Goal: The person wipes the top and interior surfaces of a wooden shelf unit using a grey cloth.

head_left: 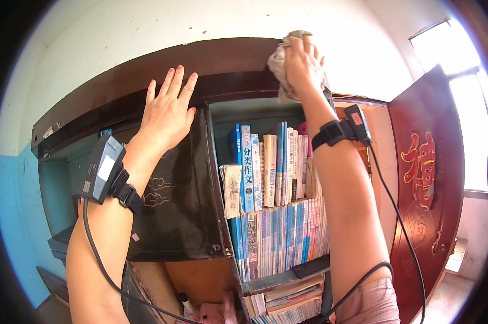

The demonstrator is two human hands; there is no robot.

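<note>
A dark brown wooden cabinet (222, 56) fills the middle of the head view. My right hand (304, 65) presses a crumpled, greyish-white cloth (278, 66) against the right end of its top board. Part of the cloth is hidden under my palm and fingers. My left hand (165, 116) is raised before the dark upper panel, palm toward the cabinet. Its fingers are spread and reach the lower part of the top board, with nothing in them. Whether the left fingertips touch the wood, I cannot tell.
Several upright books (271, 167) fill two rows between my arms, with more books (292, 299) lower down. A red-brown door (424, 189) stands open at right, before a bright window (449, 48). Wrist devices with black cables (403, 216) hang along my forearms.
</note>
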